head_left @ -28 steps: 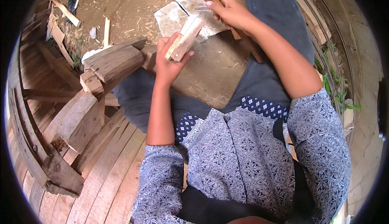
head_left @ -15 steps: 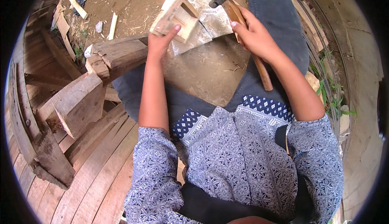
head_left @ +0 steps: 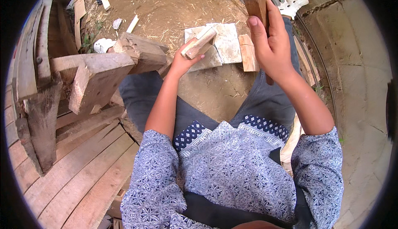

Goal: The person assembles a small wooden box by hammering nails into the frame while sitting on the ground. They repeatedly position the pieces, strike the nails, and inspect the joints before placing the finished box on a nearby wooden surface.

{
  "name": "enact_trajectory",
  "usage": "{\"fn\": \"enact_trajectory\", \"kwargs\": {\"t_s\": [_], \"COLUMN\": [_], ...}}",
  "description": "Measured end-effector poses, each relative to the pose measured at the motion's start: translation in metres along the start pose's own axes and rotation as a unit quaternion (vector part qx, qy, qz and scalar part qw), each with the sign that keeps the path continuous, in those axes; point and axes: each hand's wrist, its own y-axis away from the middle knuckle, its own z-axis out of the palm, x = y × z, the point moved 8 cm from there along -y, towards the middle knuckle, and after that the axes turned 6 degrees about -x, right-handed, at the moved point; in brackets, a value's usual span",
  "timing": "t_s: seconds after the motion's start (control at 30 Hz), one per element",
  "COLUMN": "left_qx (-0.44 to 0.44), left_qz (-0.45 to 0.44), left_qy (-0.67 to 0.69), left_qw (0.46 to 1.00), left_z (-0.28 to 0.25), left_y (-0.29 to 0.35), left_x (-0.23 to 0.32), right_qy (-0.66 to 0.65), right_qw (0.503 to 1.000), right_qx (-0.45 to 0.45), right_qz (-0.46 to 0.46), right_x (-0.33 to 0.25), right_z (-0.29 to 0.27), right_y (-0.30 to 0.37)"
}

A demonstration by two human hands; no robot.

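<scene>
My left hand (head_left: 181, 63) pins a small wood block (head_left: 200, 43) on the pale stone slab (head_left: 227, 42); my right hand (head_left: 271, 47) is closed round a raised hammer handle (head_left: 256, 3) (head cropped). Next, I judge, a square downward blow.

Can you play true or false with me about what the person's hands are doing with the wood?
1. The left hand holds a small pale wooden block. True.
2. The right hand is empty. False: it grips a brown wooden handle, raised up.
3. The block rests over a flat grey stone slab on the dirt. True.
4. The person sits on green grass. False: the ground is bare brown dirt.
5. Rough wooden planks lie at the person's left. True.
</scene>
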Motion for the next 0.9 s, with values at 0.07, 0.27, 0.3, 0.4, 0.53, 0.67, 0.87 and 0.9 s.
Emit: {"fn": "enact_trajectory", "kwargs": {"t_s": [0.07,0.27,0.3,0.4,0.53,0.67,0.87,0.9], "left_qx": [-0.013,-0.030,-0.035,0.007,0.008,-0.005,-0.035,-0.033], "left_qz": [0.012,0.051,0.054,0.014,-0.036,-0.016,0.007,0.012], "left_qy": [0.017,-0.009,-0.004,0.058,0.217,0.323,0.345,0.343], "left_qw": [1.000,0.998,0.998,0.998,0.975,0.946,0.938,0.939], "left_z": [0.006,0.012,0.016,0.006,-0.009,-0.007,0.011,0.015], "left_y": [-0.003,-0.013,-0.010,-0.004,0.005,0.034,0.089,0.098], "left_x": [0.003,0.007,0.013,-0.003,0.014,0.056,0.115,0.126], "right_qy": [0.090,0.154,0.146,0.010,-0.136,-0.195,-0.239,-0.276], "right_qw": [0.993,0.931,0.929,0.961,0.938,0.924,0.924,0.913], "right_qx": [-0.071,-0.286,-0.291,-0.219,-0.137,-0.057,-0.020,-0.025], "right_qz": [0.034,0.170,0.177,0.168,0.288,0.324,0.299,0.299], "right_x": [0.040,0.118,0.116,0.109,0.082,0.061,0.047,0.040], "right_z": [0.032,0.069,0.065,0.061,0.034,0.014,-0.002,-0.001], "right_y": [0.015,0.031,0.030,0.032,0.040,0.068,0.116,0.123]}}
